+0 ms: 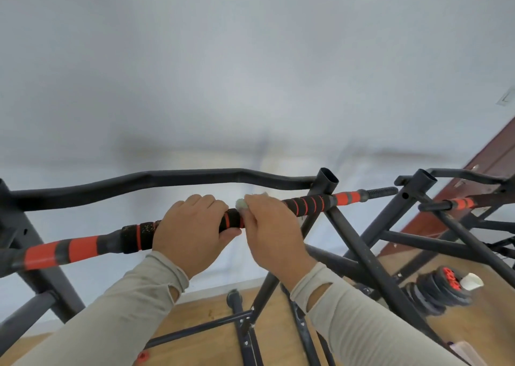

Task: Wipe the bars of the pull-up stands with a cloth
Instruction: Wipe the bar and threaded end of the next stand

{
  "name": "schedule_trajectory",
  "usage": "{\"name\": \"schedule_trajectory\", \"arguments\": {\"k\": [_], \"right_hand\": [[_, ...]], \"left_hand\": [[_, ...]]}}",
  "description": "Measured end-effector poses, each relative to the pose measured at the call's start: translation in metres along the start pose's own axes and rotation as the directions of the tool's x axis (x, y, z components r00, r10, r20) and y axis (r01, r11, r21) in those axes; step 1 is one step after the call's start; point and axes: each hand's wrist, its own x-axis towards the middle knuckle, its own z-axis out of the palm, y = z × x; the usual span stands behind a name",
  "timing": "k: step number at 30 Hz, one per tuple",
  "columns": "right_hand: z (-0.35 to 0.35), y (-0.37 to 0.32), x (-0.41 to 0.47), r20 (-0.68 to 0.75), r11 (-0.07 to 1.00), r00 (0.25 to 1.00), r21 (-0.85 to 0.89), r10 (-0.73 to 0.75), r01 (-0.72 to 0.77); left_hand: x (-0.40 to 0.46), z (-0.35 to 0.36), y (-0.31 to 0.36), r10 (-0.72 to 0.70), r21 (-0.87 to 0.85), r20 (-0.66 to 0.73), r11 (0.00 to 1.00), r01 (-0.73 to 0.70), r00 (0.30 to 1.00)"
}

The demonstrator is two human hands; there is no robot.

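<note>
A black pull-up bar with red stripes and foam grips (pixel 305 205) runs from lower left to upper right across the stand. My left hand (pixel 192 230) grips this bar near its middle, fingers curled over the top. Right beside it, my right hand (pixel 271 233) presses a small pale cloth (pixel 241 204) against the bar, and only a bit of the cloth shows above the fingers. A second, curved black bar (pixel 167 180) runs behind the striped one.
The stand's black legs and braces (pixel 359 243) cross below the bars. A second pull-up stand (pixel 426 190) is at the right, by a brown door (pixel 490 165). Black weight plates (pixel 434 290) lie on the wooden floor. A white wall fills the background.
</note>
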Motion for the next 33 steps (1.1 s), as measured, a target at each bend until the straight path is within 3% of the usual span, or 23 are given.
{"name": "schedule_trajectory", "arguments": {"k": [2,4,6,9,13,17,19,21,24,28,31,33], "right_hand": [[0.001,0.006,0.001,0.038,0.991,0.991,-0.021,-0.131,0.131],[-0.012,0.035,0.004,0.116,0.965,0.977,-0.174,-0.180,0.198],[-0.035,0.071,0.010,0.199,0.907,0.972,-0.375,-0.123,0.192],[-0.061,0.094,0.017,0.265,0.870,0.964,-0.477,0.009,0.123],[-0.046,0.062,0.017,0.207,0.929,0.977,-0.370,0.045,0.035],[-0.006,0.007,0.002,0.050,0.999,0.998,0.013,-0.034,0.034],[-0.003,0.016,-0.002,0.060,0.995,0.993,0.007,-0.100,0.100],[-0.018,0.050,-0.002,0.106,0.972,0.981,-0.152,-0.163,0.178],[-0.056,0.106,0.004,0.187,0.909,0.982,-0.412,0.017,0.063],[-0.059,0.112,0.009,0.156,0.883,0.966,-0.456,0.206,-0.115],[-0.034,0.087,-0.001,-0.035,0.915,0.941,-0.223,0.338,-0.337],[-0.019,0.062,-0.008,-0.150,0.947,0.940,-0.044,0.307,-0.317]], "left_hand": [[0.000,-0.002,0.001,-0.005,0.007,0.013,1.000,0.005,1.000],[-0.001,-0.003,0.003,-0.012,-0.003,0.004,1.000,0.012,1.000],[-0.001,-0.004,0.004,-0.019,-0.013,0.003,1.000,0.019,1.000],[-0.002,-0.004,0.002,-0.021,0.000,0.002,1.000,0.021,1.000],[-0.003,-0.004,0.002,-0.023,-0.010,-0.005,1.000,0.023,1.000],[-0.001,-0.004,0.001,-0.002,0.019,0.002,1.000,0.002,1.000],[-0.002,-0.003,0.001,-0.002,0.023,0.007,1.000,0.002,1.000],[-0.002,-0.003,0.002,-0.017,0.011,0.009,1.000,0.017,1.000],[-0.001,-0.003,0.003,-0.025,0.013,0.014,1.000,0.024,1.000],[-0.001,-0.003,0.003,-0.028,0.009,0.013,1.000,0.028,1.000],[-0.002,-0.004,0.003,-0.043,0.011,0.023,0.999,0.042,0.999],[-0.002,-0.004,0.003,-0.047,0.018,0.026,0.999,0.046,0.999]]}}
